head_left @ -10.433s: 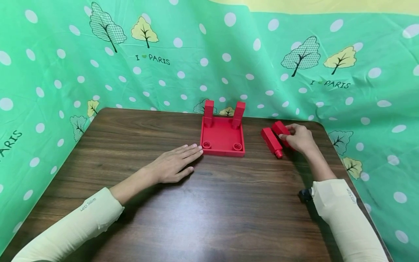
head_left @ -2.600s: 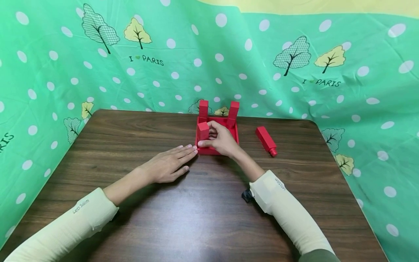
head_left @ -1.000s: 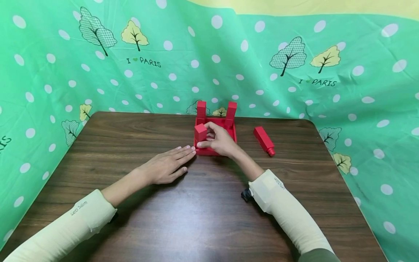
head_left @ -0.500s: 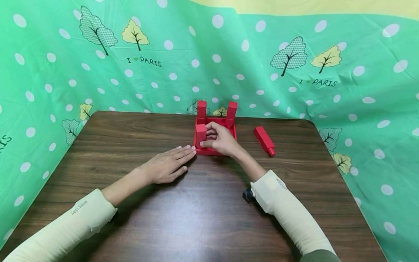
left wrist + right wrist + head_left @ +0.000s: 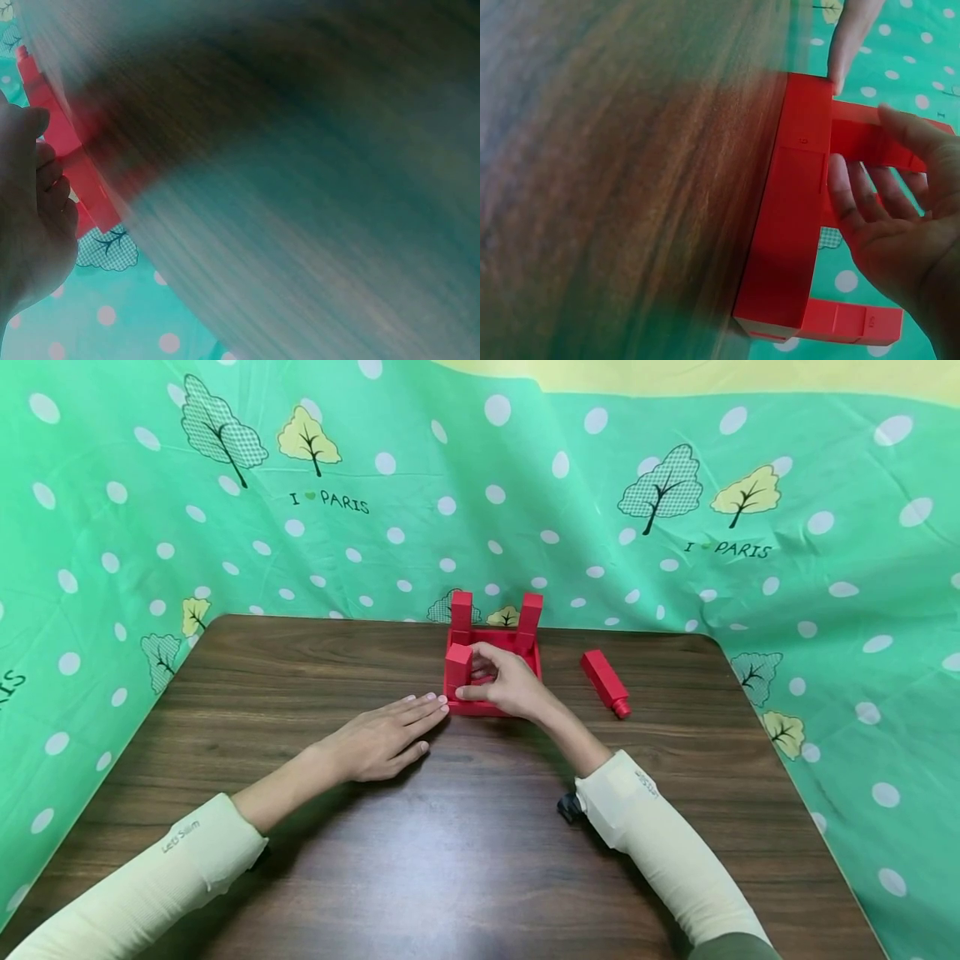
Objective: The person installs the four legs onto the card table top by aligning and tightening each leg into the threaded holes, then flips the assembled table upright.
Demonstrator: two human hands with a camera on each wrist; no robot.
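Observation:
A shallow square red tray-like base [image 5: 489, 710] lies on the table near its far edge. Two square red legs, the back left leg [image 5: 461, 612] and back right leg [image 5: 531, 612], stand upright at its far corners. At the near left corner stands a third red leg [image 5: 459, 667]; my right hand [image 5: 513, 683] holds it between thumb and fingers. My left hand [image 5: 381, 742] lies flat on the table, fingertips touching the base's near left corner. The near right corner is hidden behind my right hand. In the right wrist view, thumb and fingers [image 5: 845, 191] lie on either side of the leg.
One loose red leg [image 5: 606, 683] with a threaded peg lies to the right of the base. The brown wooden table [image 5: 450, 852] ends just behind the base, against a green dotted curtain [image 5: 420, 485].
Since the oldest frame, my right hand has brought one leg from the right to the base's near left corner. Over the last second that leg has turned slightly. My left hand has stayed put.

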